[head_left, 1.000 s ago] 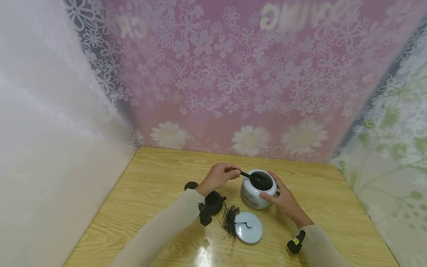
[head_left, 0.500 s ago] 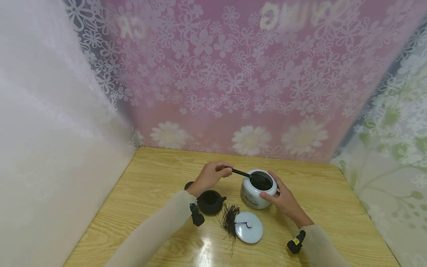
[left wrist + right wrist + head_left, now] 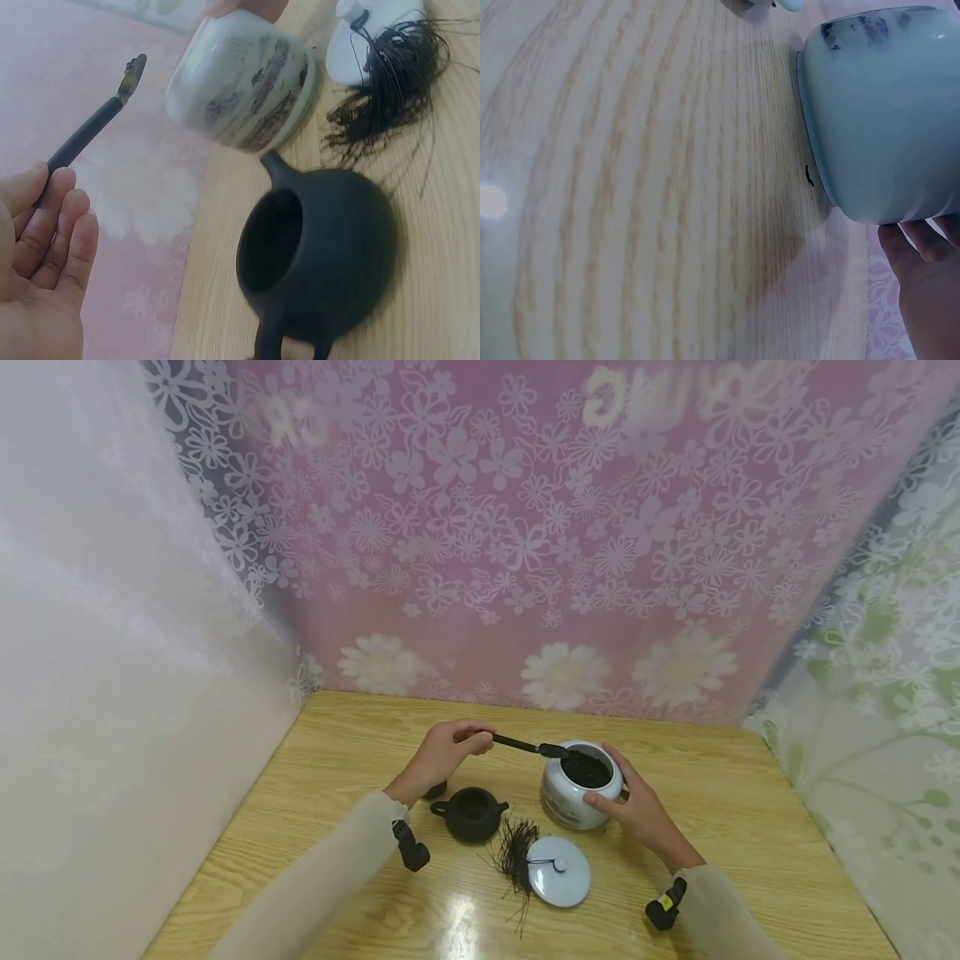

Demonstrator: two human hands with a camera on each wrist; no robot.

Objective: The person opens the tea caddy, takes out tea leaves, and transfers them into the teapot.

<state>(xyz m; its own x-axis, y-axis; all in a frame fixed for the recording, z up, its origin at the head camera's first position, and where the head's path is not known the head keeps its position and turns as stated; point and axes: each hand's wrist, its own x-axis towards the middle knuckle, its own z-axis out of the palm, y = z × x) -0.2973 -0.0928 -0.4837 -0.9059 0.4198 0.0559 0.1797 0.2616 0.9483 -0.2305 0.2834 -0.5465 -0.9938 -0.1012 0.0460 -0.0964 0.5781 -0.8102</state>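
Note:
In the head view my left hand [image 3: 442,756] pinches the dark handle of a small tea scoop [image 3: 515,743]. Dark bits lie on the scoop's head, which is above the left rim of a white porcelain jar [image 3: 564,802]. Dark, dry tea leaves [image 3: 587,770] show inside the jar. My right hand [image 3: 637,806] grips the jar's right side, thumb at the front and fingers round the back. A black teapot [image 3: 337,255] stands lidless below and right of my left hand, its spout toward the jar; its opening shows dark in the left wrist view.
The jar's white lid [image 3: 558,887] lies on the wooden table in front of it, with a dark stringy tassel [image 3: 517,856] beside its knob. A small black lid [image 3: 437,791] sits partly behind my left wrist. A tiny dark scrap [image 3: 809,176] lies near the jar's base.
My left hand has moved left, drawing the scoop up out of the jar to its rim. The teapot has come into fuller view. My right hand and the jar have stayed put.

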